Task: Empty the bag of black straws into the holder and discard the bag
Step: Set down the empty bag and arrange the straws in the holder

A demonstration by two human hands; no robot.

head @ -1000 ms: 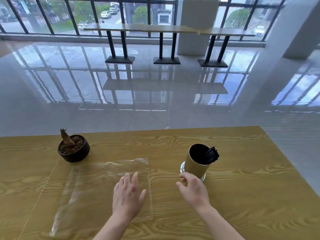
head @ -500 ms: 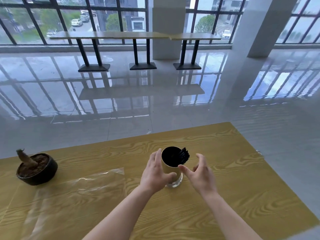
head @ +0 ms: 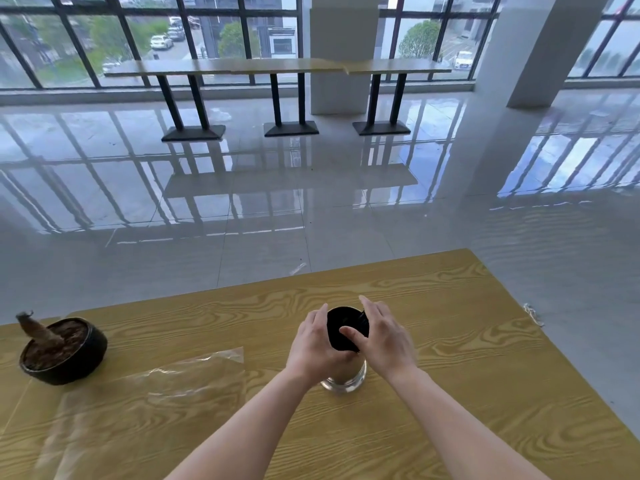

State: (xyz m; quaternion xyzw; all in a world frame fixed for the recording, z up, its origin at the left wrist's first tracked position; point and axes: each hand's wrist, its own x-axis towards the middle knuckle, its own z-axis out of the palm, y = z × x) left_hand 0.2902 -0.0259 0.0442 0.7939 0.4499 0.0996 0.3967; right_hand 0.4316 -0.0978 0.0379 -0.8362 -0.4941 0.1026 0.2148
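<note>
The holder (head: 347, 375), a gold cylinder on a clear glass base with a dark opening, stands on the wooden table (head: 467, 348). My left hand (head: 311, 344) is wrapped around its left side. My right hand (head: 386, 336) lies over the right part of the rim, fingers straight, thumb across the opening. It hides most of the black straws (head: 363, 316); only a tip shows. The transparent bag (head: 156, 393) lies flat and empty on the table to the left, apart from both hands.
A dark bowl-shaped pot (head: 69, 358) with soil and a plant stump sits at the far left. The table's far edge is close behind the holder and its right edge slants away. Glossy floor, bar tables (head: 277, 67) and windows lie beyond.
My left hand left the bag and closed around the holder. My right hand rose from the holder's base to its rim and now covers the straws. The view shifted right.
</note>
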